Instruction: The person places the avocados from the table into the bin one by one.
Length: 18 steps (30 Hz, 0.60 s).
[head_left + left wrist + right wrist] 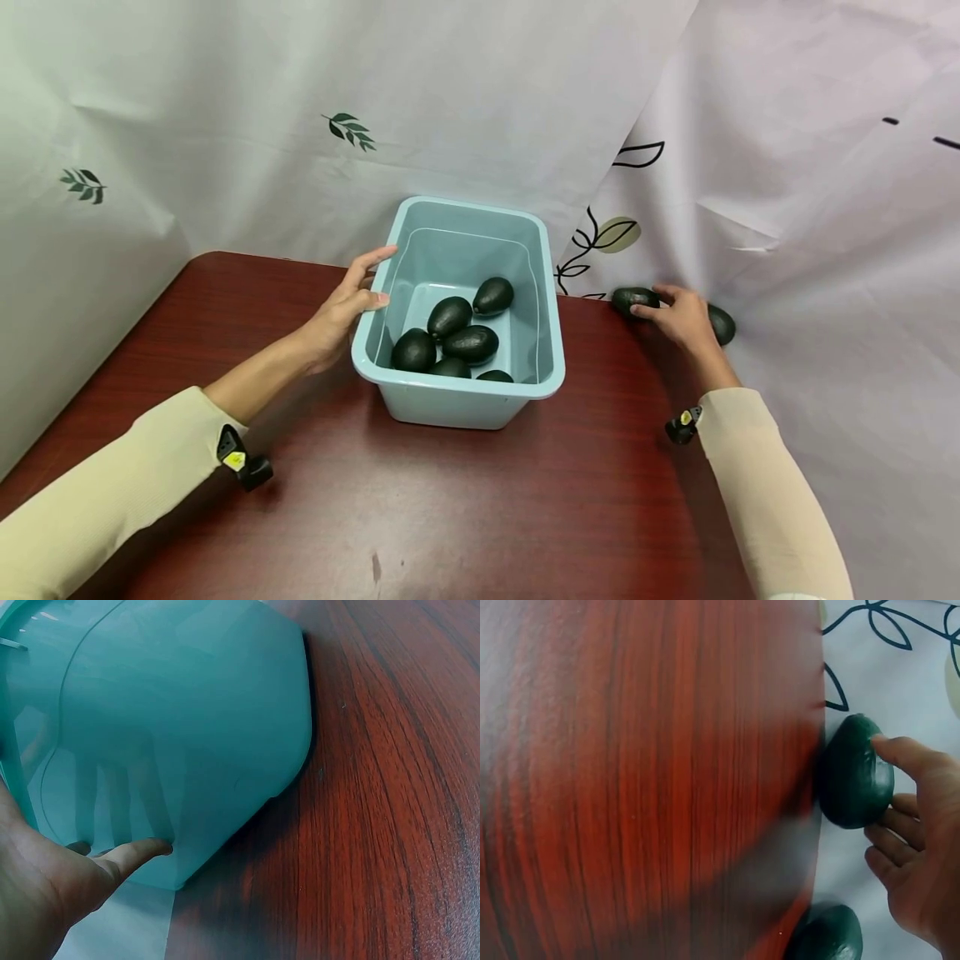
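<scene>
A light blue plastic tub (459, 407) stands on the table with several dark green avocados (471, 344) inside. My left hand (337, 321) holds the tub's left side, thumb and index fingertips over the rim. In the left wrist view, other fingers of that hand (75, 877) lie against the outer wall. My right hand (684, 318) grips an avocado (855, 776) at the table's right edge, thumb on its upper side and fingers on its far side. Another avocado (722, 325) lies by the right wrist, partly hidden behind it.
The dark red wooden table (420, 508) ends on the right beside the avocados. White cloth (247, 108) with leaf prints hangs along the back and the right. Each sleeve carries a small black wrist camera (243, 461).
</scene>
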Each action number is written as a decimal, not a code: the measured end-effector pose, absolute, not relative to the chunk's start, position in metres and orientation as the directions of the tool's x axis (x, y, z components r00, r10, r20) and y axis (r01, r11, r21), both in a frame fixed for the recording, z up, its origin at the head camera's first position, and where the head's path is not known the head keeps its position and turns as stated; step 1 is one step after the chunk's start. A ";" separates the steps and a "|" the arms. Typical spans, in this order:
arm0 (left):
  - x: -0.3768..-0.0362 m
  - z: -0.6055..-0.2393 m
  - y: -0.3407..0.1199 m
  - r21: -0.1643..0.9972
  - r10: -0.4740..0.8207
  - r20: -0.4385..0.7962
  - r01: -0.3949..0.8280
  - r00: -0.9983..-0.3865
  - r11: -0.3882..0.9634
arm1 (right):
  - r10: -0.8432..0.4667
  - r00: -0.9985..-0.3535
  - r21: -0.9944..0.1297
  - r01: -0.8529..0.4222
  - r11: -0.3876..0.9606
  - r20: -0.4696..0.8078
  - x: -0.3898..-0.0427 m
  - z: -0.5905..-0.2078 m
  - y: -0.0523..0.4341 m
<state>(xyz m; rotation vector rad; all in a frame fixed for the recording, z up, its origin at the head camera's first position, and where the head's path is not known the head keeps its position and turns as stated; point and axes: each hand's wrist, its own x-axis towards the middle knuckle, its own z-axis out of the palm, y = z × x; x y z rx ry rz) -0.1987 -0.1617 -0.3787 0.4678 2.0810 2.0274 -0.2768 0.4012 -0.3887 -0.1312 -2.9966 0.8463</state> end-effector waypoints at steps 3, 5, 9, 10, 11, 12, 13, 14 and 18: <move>-0.198 -0.378 -0.162 0.996 0.357 0.077 0.086 -0.931 0.011 | 0.076 -0.997 -0.509 0.058 0.859 0.016 -0.277 -0.391 0.402; -0.198 -0.377 -0.162 0.996 0.356 0.078 0.087 -0.931 0.009 | 0.090 -0.996 -0.515 0.065 0.855 0.022 -0.279 -0.392 0.402; -0.197 -0.377 -0.163 0.996 0.356 0.078 0.086 -0.931 0.008 | 0.130 -0.989 -0.527 0.077 0.846 0.064 -0.290 -0.405 0.411; -0.197 -0.377 -0.163 0.996 0.357 0.078 0.086 -0.931 0.007 | 0.141 -0.988 -0.530 0.087 0.843 0.061 -0.291 -0.406 0.411; -0.198 -0.377 -0.163 0.996 0.357 0.078 0.086 -0.931 0.007 | 0.145 -0.988 -0.531 0.092 0.843 0.060 -0.291 -0.406 0.410; -0.198 -0.377 -0.163 0.996 0.358 0.077 0.084 -0.931 0.005 | 0.148 -0.987 -0.527 0.093 0.845 0.064 -0.291 -0.406 0.409; -0.199 -0.377 -0.163 0.997 0.358 0.076 0.083 -0.931 0.004 | 0.152 -0.986 -0.524 0.095 0.846 0.066 -0.290 -0.406 0.408; -0.199 -0.377 -0.162 0.997 0.358 0.075 0.081 -0.931 0.003 | 0.150 -0.987 -0.524 0.098 0.846 0.057 -0.288 -0.404 0.405; -0.199 -0.378 -0.162 0.997 0.361 0.074 0.078 -0.930 -0.001 | 0.138 -0.990 -0.512 0.101 0.853 0.036 -0.281 -0.398 0.397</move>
